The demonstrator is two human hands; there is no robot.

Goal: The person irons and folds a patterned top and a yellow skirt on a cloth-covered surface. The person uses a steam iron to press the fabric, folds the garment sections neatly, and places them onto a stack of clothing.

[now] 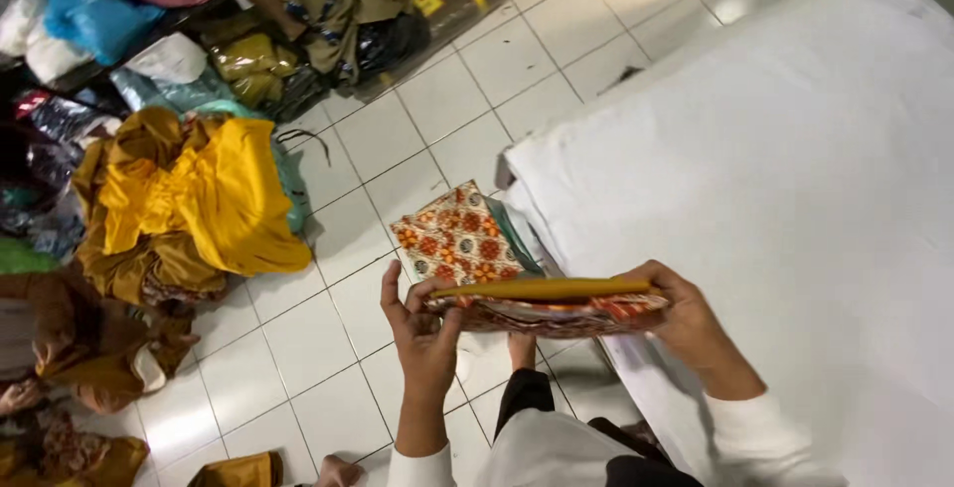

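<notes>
My left hand [422, 333] has its fingers clamped on one end of a folded stack of orange-and-red patterned batik cloth with a mustard-yellow layer on top [547, 304]; my right hand [686, 318] grips the other end the same way. I hold the stack level in the air, just off the edge of the white-covered worktop [795, 179]. To my mind, keeping both ends pinched evenly will stop the layers sliding. A loose flap [452, 237] sticks up behind. On the white tiled floor [417, 139], well apart, lies a heap of yellow garments [199, 199], with bagged clothes [179, 60] beyond.
</notes>
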